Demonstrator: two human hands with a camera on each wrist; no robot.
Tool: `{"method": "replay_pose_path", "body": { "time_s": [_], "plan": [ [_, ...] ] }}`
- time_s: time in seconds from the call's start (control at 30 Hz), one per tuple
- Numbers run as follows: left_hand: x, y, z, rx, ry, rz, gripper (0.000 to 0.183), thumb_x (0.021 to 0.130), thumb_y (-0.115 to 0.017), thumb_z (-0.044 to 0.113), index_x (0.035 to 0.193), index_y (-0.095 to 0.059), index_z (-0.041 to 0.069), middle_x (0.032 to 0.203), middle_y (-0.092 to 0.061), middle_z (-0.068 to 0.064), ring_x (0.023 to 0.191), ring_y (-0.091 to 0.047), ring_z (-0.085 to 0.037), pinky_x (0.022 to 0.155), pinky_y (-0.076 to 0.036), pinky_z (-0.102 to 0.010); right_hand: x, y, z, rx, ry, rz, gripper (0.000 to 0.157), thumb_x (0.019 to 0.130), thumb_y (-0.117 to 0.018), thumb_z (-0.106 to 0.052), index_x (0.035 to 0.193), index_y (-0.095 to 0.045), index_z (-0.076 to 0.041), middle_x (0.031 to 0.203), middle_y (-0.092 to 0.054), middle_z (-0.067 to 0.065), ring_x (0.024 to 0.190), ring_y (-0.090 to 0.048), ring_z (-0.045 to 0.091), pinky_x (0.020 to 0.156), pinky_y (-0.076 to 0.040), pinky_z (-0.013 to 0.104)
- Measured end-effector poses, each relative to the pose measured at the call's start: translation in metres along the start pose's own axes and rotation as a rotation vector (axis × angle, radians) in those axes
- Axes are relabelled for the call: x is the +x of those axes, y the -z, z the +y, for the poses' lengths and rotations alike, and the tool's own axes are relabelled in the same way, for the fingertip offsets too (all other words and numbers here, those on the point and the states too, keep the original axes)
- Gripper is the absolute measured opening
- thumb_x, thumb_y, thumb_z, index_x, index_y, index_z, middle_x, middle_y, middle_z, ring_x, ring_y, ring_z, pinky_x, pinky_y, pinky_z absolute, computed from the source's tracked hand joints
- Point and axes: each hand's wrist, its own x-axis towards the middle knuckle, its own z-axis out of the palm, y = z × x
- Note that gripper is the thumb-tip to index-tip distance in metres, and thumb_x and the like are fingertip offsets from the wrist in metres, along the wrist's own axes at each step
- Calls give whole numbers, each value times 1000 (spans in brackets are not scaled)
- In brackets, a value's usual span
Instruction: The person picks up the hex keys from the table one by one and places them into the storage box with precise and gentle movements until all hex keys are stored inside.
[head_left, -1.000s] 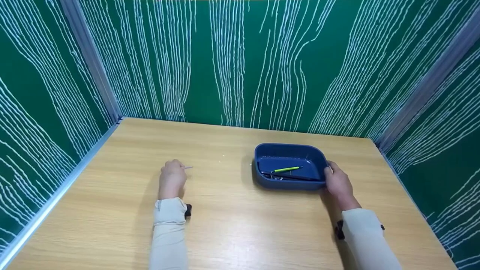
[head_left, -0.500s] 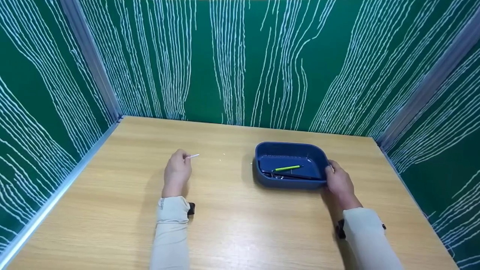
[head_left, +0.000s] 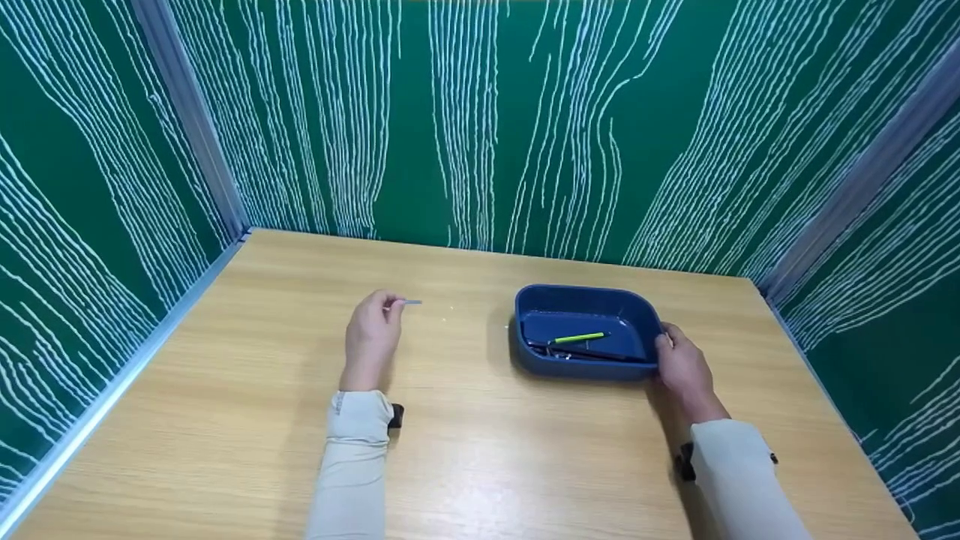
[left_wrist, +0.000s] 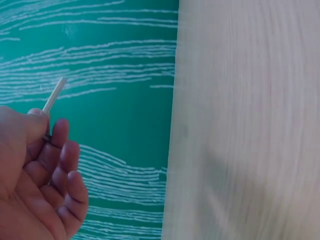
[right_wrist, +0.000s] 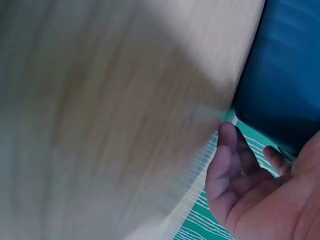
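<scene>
In the head view my left hand (head_left: 372,334) pinches a short, thin, pale stick (head_left: 412,302) between thumb and forefinger, above the left half of the table. The left wrist view shows the stick (left_wrist: 55,95) pointing away from the fingertips, the other fingers loosely bent. My right hand (head_left: 684,367) grips the right end of a dark blue bin (head_left: 585,370), thumb at its rim. Inside the bin lie a yellow-green pen (head_left: 579,338) and a long dark stick-like thing (head_left: 607,355), plus small shiny pieces too small to make out.
The wooden table (head_left: 465,435) carries a few tiny white specks (head_left: 443,319) between the left hand and the bin. Green walls (head_left: 517,150) with white wavy lines stand at the back and both sides, with grey posts (head_left: 187,112) in the corners.
My left hand has moved away from me and to the right, carrying the pale stick, which shows more plainly now. The right hand and the bin stay in place.
</scene>
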Motion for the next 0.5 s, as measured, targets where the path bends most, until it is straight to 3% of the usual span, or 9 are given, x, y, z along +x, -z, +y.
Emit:
{"method": "replay_pose_path", "body": {
  "time_s": [0.23,0.5],
  "plan": [
    [-2,-11,8,-13,-41,-18,18,87,-50,34,93,-60,20,79,-60,6,67,-54,-11,57,-42,-27,0,1,2,12,-18,-31,57,92,-14,-45,139,-21,-14,139,-28,21,126,-26,41,98,-22,56],
    [-6,-23,15,-11,-64,-91,15,87,-50,32,92,-59,21,76,-63,8,66,-56,-7,55,-42,-25,1,-1,2,2,4,-21,56,92,-15,-44,138,-24,-13,139,-29,20,126,-25,41,98,-21,56]
  ]
}}
